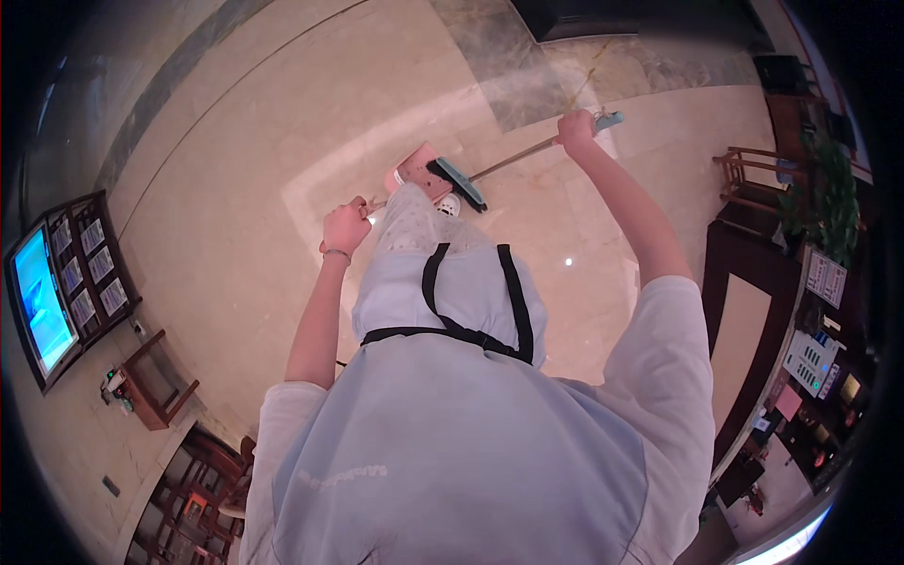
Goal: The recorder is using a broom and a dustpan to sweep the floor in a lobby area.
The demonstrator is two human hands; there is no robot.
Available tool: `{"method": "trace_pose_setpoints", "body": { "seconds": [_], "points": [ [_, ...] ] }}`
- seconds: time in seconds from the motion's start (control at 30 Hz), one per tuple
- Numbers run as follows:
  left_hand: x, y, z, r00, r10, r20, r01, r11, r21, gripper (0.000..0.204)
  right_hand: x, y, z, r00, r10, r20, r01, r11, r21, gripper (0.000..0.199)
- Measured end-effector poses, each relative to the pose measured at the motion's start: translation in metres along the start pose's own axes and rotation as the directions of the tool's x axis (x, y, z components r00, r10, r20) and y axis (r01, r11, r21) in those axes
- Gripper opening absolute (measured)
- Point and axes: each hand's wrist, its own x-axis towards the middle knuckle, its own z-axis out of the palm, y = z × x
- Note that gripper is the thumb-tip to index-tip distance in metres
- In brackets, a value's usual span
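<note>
My right hand (576,130) is closed round the handle of a broom (518,157), close to its light blue end. The handle slants down to the left, to a blue broom head with dark bristles that lies at the right edge of a pink dustpan (407,169). Dark specks of debris show in the pan. My left hand (347,227) is closed on the dustpan's handle, of which only a short piece shows beside the fingers. My leg hides the lower part of the pan, and a white shoe (449,204) stands right beside it.
Shiny beige floor tiles (311,122) surround me. On the left are a lit screen (42,301), a rack of leaflets (89,259) and a small wooden stand (155,386). To the right are a wooden chair (753,169), a green plant (829,193) and a counter (739,325).
</note>
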Motion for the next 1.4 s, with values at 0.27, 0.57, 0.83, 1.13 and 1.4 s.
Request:
{"method": "trace_pose_setpoints", "body": {
  "seconds": [0.27, 0.57, 0.83, 1.13, 1.4],
  "points": [
    [-0.003, 0.001, 0.003, 0.999, 0.036, -0.009, -0.036, 0.999, -0.001, 0.015, -0.003, -0.009, 0.022, 0.991, 0.030, -0.127, -0.041, 0.996, -0.085, 0.039],
    [0.000, -0.002, 0.000, 0.996, -0.050, 0.068, 0.050, 0.999, 0.009, 0.017, -0.023, -0.004, 0.045, 0.986, 0.003, -0.167, 0.008, 0.998, 0.062, 0.030],
    [0.022, -0.002, -0.017, 0.996, -0.010, 0.089, 0.008, 1.000, 0.016, 0.016, -0.014, -0.011, 0.045, 0.990, 0.066, -0.124, -0.061, 0.997, 0.043, 0.030],
    [0.019, -0.008, -0.006, 0.995, -0.003, 0.098, 0.002, 1.000, 0.018, 0.018, -0.020, -0.037, 0.060, 0.959, 0.034, -0.283, -0.040, 0.999, -0.015, 0.010],
    [0.015, 0.000, -0.017, 0.998, -0.008, 0.063, 0.010, 1.000, -0.025, 0.019, -0.058, -0.004, 0.026, 0.919, -0.038, -0.394, 0.059, 0.997, 0.041, 0.013]
  ]
}}
